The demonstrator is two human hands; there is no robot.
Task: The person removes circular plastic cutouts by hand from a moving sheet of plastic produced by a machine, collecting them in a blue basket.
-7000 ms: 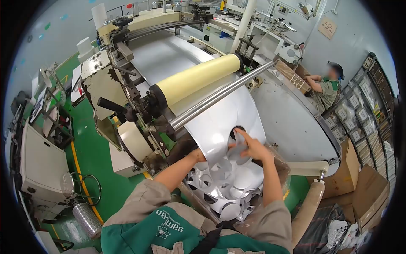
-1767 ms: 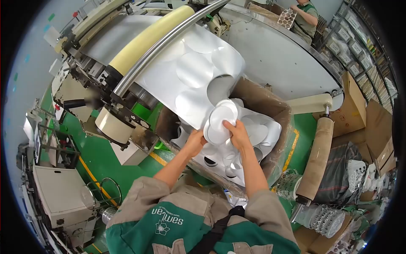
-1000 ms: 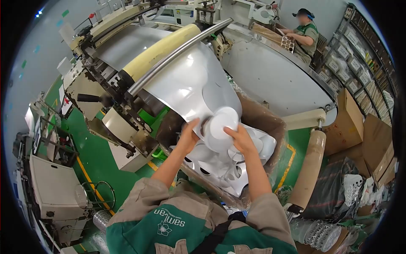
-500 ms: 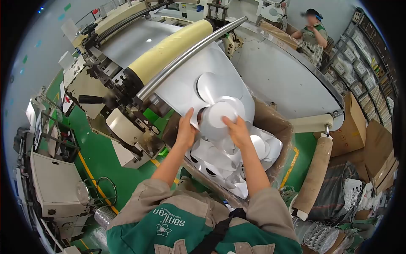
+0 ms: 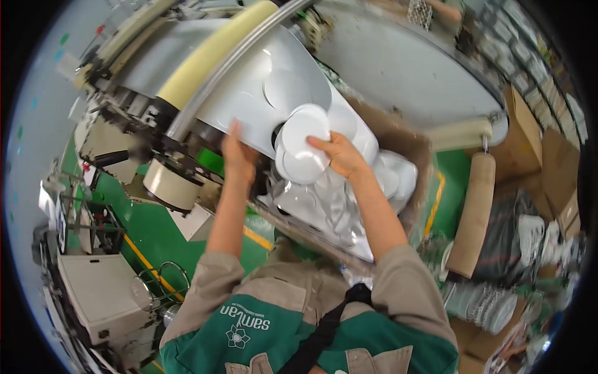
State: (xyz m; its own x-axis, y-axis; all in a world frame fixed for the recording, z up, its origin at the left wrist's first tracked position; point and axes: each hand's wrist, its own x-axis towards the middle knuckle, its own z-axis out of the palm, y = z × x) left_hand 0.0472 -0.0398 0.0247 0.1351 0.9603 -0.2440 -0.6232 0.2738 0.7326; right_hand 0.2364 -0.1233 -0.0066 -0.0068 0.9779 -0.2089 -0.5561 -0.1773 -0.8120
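Note:
My right hand (image 5: 341,153) is closed on round white discs (image 5: 303,140), thumb and fingers pinching their right edge. The discs overlap one another in front of a dark round hole in the white plastic sheet (image 5: 240,103). Another round shape (image 5: 289,90) shows on the sheet above them. My left hand (image 5: 240,156), smeared by motion, is at the sheet's lower left edge beside the machine, its fingers pointing up. Below both hands, a cardboard box (image 5: 402,140) lined with clear plastic holds crumpled white sheet scrap (image 5: 314,206) with round cutouts.
The machine's yellow roller (image 5: 215,53) and a metal bar (image 5: 233,59) cross above the sheet. A wrapped roll (image 5: 473,215) stands at the right, near cardboard boxes (image 5: 526,128). At the left is a pale cabinet (image 5: 99,287). Part of another person (image 5: 445,11) shows at the top.
My left hand has moved left, away from the discs. My right hand keeps the discs and has shifted slightly up and left. The view has tilted downward.

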